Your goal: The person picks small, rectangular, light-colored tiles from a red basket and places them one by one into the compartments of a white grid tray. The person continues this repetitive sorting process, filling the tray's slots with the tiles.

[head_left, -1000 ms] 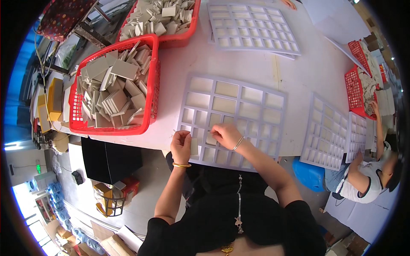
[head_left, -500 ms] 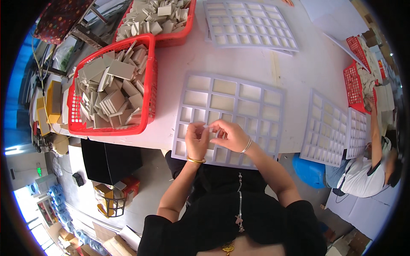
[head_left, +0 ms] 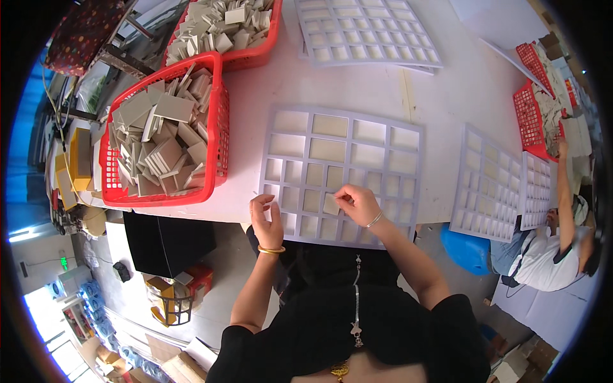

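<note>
A white compartment tray lies before me on the table, with cream-coloured flat pieces in many of its rectangular cells. My right hand pinches a small cream tile over the lower middle cells. At the tray's lower left edge is my left hand, its fingers curled. A thin pale sliver shows at its fingertips, too small to name. To the left stands a red plastic basket heaped with loose cream tiles.
Behind it stands another red basket of tiles. Stacked trays lie at the far side, and two more trays at the right. A co-worker reaches toward a red basket there.
My hands, close together over the tray before, have parted. The left has moved left to the tray's edge; the right has shifted slightly right and down with the tile now showing.
</note>
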Demonstrator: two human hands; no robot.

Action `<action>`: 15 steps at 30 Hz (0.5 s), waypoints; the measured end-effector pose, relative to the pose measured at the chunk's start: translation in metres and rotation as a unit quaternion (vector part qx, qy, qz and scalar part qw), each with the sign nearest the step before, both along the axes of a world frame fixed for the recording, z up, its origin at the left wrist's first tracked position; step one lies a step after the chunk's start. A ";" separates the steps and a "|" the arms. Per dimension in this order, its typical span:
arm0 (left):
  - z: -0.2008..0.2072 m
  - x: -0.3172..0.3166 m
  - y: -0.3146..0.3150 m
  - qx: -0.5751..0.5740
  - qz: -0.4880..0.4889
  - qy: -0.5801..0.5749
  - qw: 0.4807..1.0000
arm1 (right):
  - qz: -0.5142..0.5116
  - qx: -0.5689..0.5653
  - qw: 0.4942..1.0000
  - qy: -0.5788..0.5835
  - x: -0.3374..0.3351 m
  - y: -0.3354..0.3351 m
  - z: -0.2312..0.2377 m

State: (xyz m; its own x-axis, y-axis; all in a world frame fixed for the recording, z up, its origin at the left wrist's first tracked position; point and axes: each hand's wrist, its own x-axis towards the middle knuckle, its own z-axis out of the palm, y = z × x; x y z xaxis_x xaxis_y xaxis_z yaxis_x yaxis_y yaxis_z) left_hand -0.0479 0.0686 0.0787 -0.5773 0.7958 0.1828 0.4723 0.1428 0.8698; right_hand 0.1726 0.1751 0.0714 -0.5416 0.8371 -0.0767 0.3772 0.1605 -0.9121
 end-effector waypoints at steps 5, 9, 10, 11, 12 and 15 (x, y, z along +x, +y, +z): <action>-0.011 -0.020 -0.014 -0.016 0.037 0.020 0.999 | 0.036 0.281 0.949 -0.142 -0.009 -0.004 0.010; -0.014 -0.034 -0.019 -0.030 0.060 0.028 0.997 | 0.063 0.281 0.935 -0.207 -0.008 -0.012 0.022; -0.017 -0.038 -0.019 -0.051 0.048 0.034 0.997 | 0.079 0.252 0.937 -0.230 -0.007 -0.013 0.024; -0.018 -0.041 -0.018 -0.075 0.038 0.040 0.996 | 0.093 0.223 0.937 -0.253 -0.005 -0.015 0.026; -0.020 -0.043 -0.017 -0.096 0.028 0.045 0.994 | 0.066 0.223 0.948 -0.219 -0.002 -0.015 0.030; -0.029 -0.052 -0.017 -0.137 -0.013 0.071 0.988 | -0.053 0.250 0.955 -0.151 0.019 -0.014 0.037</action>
